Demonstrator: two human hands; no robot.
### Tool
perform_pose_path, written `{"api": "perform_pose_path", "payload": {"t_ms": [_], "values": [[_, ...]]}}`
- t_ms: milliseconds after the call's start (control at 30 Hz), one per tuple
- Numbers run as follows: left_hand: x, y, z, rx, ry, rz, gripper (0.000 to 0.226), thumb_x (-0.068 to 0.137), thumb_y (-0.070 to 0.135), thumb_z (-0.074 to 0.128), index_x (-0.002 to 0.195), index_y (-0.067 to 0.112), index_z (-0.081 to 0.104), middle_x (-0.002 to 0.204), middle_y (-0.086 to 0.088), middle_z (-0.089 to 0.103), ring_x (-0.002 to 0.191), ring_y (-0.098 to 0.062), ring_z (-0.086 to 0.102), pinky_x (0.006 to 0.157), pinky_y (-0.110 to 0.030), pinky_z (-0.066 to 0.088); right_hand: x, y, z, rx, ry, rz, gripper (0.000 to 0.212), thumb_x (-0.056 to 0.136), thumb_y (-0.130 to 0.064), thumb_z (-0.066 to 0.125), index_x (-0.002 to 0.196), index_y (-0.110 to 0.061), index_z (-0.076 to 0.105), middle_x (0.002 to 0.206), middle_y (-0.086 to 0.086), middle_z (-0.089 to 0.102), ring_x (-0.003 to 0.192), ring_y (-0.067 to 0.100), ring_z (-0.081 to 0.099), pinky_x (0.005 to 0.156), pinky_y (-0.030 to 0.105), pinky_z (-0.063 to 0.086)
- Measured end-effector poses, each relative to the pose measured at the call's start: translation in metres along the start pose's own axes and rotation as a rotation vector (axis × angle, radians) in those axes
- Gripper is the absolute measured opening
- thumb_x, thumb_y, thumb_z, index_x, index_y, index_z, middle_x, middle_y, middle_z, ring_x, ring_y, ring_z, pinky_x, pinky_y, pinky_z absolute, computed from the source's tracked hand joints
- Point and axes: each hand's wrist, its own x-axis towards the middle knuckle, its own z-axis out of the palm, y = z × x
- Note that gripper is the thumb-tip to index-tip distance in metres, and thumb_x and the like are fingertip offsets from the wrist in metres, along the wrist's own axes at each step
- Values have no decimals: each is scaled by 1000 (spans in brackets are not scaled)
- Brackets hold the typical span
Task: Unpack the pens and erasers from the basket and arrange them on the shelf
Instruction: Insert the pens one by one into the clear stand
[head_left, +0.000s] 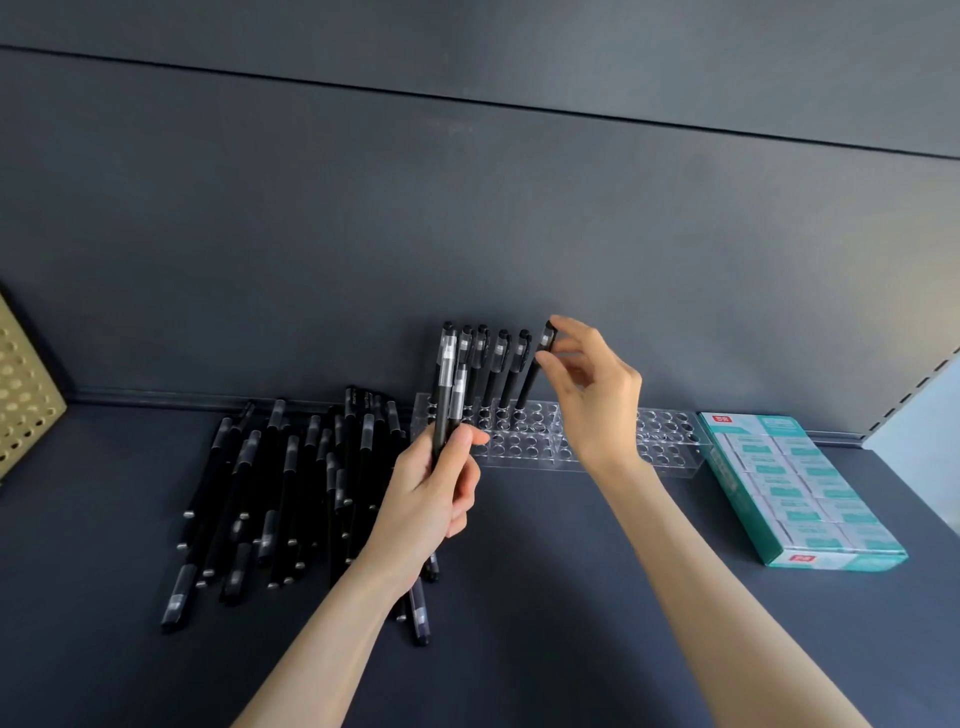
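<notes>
The pen (535, 371) stands nearly upright, cap leaning right, tip down at a back-row hole of the clear rack (670, 457) — right hand (597, 395) pinches its cap from the right, so it's the nearer one for pushing it down. Left hand (436, 493) grips two spare pens (445, 395) upright just left. Loose pile (291, 493) lies further left on the shelf (571, 597), eraser box (800, 493) off right.

The shelf (545, 597) was dark grey and flat. A big pile of black pens (291, 493) lay on its left side, all mixed up. At the back, close to the wall, sat a long clear rack (670, 441) full of small round holes. On the right lay a green and white box of erasers (800, 493), well apart from the pens. A yellow board with holes (23, 389) stood at the far left edge
</notes>
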Motion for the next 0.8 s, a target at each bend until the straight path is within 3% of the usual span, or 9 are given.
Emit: {"api": "perform_pose_path", "payload": {"t_ms": [233,400,500,567,700,800], "values": [[-1,-1,2,6,1,-10,22,97,33,47,90,23,65,61,0,44,46,-12,29,41,-27,23,1,-1,0,-64,-14,-61,31,85,-2,66,113,-13,65,83,-3,61,75,10,58,72,9,47],[0,-1,2,-2,16,-22,22,98,32,47,90,21,65,61,1,45,45,-12,30,40,-26,23,-4,1,2,-123,-29,-24,27,85,-7,66,111,-15,65,82,-4,64,70,20,62,73,34,54],[0,-1,2,1,14,-24,22,98,32,48,89,23,65,60,2,45,45,-11,30,41,-26,23,-8,1,1,-128,-26,-12,27,85,-8,65,112,-16,65,84,-5,65,71,21,64,73,41,55],[-1,-1,3,0,7,-27,21,97,31,48,88,24,66,59,2,44,45,-12,29,42,-27,22,-9,0,-2,-128,-13,-2,28,85,-7,66,112,-15,65,88,-2,66,72,19,64,73,39,55],[-1,0,5,4,-50,-31,19,93,37,52,88,25,66,60,2,43,46,-12,28,42,-27,21,-19,-11,-11,-21,33,31,25,84,-8,68,106,-19,65,87,-2,64,70,4,57,67,11,47],[-3,-1,7,-11,-143,-41,24,85,44,55,90,24,67,60,2,45,44,-12,28,40,-25,21,-30,-27,-17,260,-144,233,16,82,-21,72,95,-27,66,79,-7,68,72,6,62,71,20,49]]}}
